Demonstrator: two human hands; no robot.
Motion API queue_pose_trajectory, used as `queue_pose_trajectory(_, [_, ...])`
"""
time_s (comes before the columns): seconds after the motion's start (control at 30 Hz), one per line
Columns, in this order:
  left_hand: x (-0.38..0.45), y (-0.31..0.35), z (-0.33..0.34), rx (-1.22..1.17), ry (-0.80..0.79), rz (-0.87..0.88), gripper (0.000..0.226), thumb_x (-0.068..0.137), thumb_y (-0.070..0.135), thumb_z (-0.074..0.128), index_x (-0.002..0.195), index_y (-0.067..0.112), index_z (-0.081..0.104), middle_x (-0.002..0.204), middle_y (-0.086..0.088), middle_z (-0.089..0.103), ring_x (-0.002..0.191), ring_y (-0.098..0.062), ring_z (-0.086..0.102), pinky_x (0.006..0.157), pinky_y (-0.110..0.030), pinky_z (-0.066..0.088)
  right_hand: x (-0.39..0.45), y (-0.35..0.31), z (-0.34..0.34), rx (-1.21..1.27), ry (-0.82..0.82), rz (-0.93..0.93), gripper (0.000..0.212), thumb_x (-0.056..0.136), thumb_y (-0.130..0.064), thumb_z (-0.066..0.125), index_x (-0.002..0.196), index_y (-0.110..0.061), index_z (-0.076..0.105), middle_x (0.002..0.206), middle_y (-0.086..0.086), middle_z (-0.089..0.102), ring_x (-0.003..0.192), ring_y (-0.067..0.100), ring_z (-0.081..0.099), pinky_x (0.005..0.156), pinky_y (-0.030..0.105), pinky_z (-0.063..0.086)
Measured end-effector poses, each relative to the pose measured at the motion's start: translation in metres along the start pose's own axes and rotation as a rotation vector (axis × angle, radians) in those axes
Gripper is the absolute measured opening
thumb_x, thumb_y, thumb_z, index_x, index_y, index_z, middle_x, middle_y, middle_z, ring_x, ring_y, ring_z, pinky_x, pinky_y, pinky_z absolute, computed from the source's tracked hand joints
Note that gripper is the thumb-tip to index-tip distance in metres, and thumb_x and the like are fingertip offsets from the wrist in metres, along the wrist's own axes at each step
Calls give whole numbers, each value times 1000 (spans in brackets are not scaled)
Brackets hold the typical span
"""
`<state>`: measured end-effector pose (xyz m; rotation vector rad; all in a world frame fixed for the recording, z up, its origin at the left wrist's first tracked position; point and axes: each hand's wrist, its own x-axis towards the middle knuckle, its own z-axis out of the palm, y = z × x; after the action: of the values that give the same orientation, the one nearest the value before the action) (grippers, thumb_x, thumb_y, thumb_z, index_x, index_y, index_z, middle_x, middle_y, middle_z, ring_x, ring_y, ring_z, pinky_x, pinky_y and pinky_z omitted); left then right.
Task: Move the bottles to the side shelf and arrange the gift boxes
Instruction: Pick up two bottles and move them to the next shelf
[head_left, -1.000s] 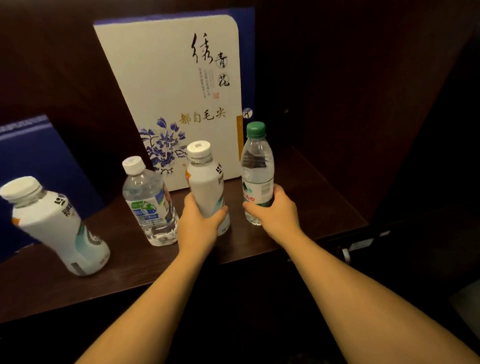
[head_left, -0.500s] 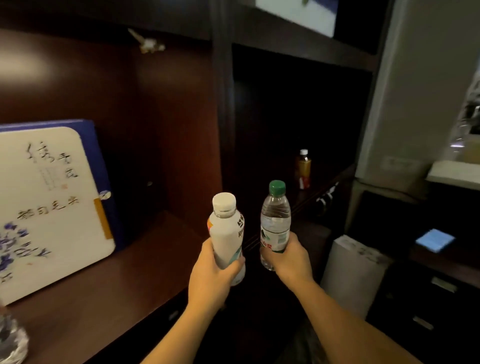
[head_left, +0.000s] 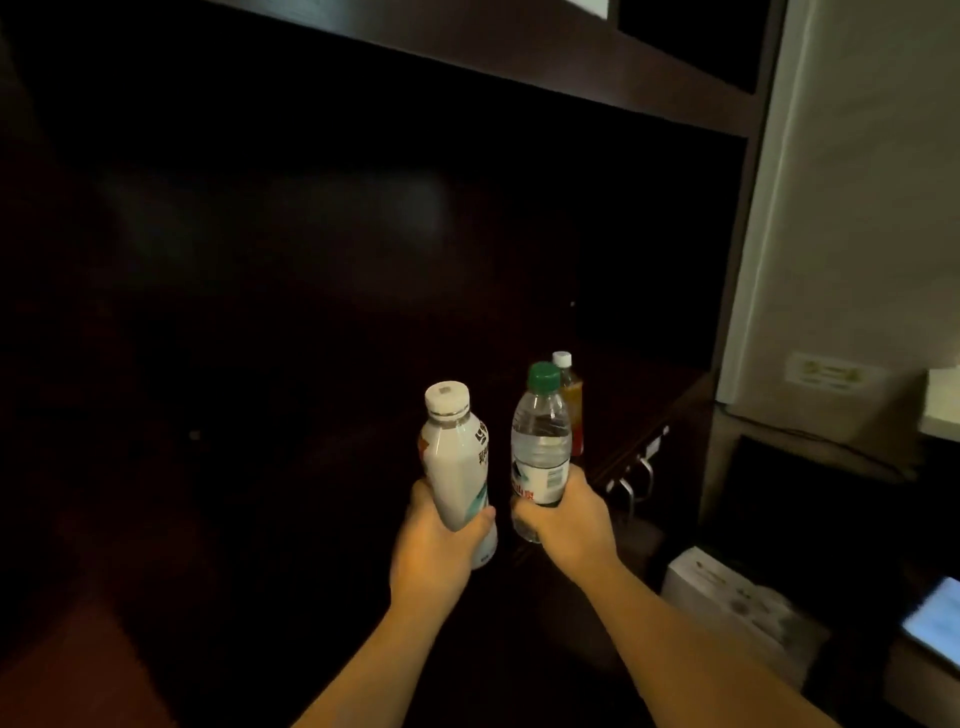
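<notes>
White bottle (head_left: 457, 467) in the left hand (head_left: 434, 553) and clear bottle (head_left: 540, 452) in the right hand (head_left: 571, 522), fingers clamped, now near the orange bottle (head_left: 571, 410), probably on the side shelf (head_left: 660, 400); gift box left behind.

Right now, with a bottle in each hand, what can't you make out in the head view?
- Side shelf surface: too dark to see free space.
- Orange bottle: mostly hidden behind the green-capped bottle.
- White bottle base: covered by the left hand.
- Green-capped bottle's lower part: covered by the right hand.
- Gift boxes: out of frame.
</notes>
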<state>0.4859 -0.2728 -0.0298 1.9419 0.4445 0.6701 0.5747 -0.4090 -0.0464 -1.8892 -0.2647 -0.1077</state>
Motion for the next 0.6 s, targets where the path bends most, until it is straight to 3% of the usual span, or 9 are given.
queue_pose_trajectory(0.17, [71,-17,53,47,70,-66,65,69,39,77,122,23,43,105,6,56,96,-19,59,78,-40,52,88,29,25,11,-80,-14,52,65,-32,78,110,-30,52,92,-13,66,81,5,64,68,28,55])
queue_pose_trajectory(0.3, [90,-34,76,62,97,-112,66,70,32,79,124,18,44,111,-2,59,100,-22,59,80,-41,52,123,48,38,-13,-109,-15,49,67,-33,77,110,-22,55,87,-16,63,75,0,61,61,23,51])
queue_pose_trajectory(0.43, [97,-41,85,58,133,-127,68,70,28,79,127,16,45,116,-6,60,102,-24,60,82,-43,52,142,57,46,11,-131,-4,44,67,-36,77,101,-30,49,81,-19,61,72,-4,59,57,17,47])
queue_pose_trajectory(0.6, [99,-41,91,54,132,-138,71,71,28,78,131,18,42,117,-4,59,103,-23,59,83,-43,53,150,62,50,14,-181,0,49,66,-35,78,104,-34,47,87,-18,62,78,-2,60,60,19,49])
